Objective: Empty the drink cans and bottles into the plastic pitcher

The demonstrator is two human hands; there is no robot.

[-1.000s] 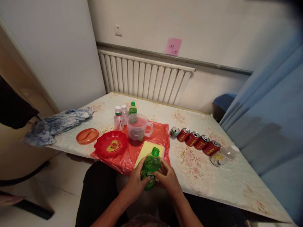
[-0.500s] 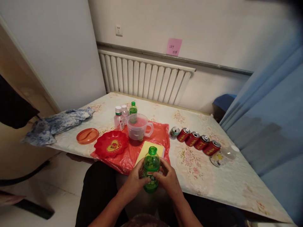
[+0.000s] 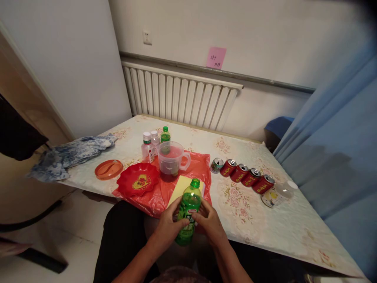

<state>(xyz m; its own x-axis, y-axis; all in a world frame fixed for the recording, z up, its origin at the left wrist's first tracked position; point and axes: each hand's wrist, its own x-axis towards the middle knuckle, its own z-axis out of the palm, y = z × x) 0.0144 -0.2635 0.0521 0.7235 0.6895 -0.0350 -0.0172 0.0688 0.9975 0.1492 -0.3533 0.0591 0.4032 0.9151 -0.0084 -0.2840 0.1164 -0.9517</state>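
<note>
Bottle [image 3: 190,205], hand-held, near table edge [image 3: 265,245]

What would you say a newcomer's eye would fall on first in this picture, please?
Probably the bright green bottle, held between the left hand and the right hand in the near middle of the view. Next might come the scalloped red dish, left of the translucent jug. Farther right, four red cans form a slanting row on the floral tablecloth.

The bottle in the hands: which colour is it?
The bottle is green, seen in the head view.
</note>
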